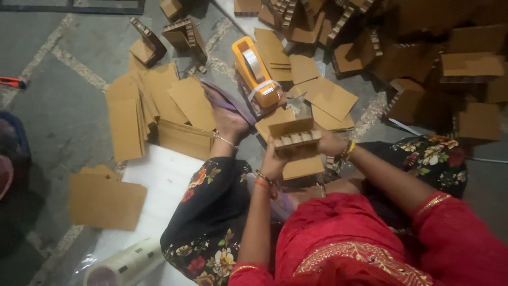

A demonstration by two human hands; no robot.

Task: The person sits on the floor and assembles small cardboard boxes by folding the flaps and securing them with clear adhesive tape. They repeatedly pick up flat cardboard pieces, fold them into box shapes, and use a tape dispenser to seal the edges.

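Both hands grip a small cardboard corner piece point(294, 136) over the lap: left hand point(274, 159) under it, right hand point(330, 143) at its side. The step looks like folding; taping with the orange tape dispenser point(256, 74) on the floor probably follows.

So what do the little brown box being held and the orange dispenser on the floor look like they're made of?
The small brown open box, gripped by the left hand and the right hand, looks like matte corrugated cardboard: fluted edges show. The orange tape dispenser looks like smooth, slightly glossy plastic.
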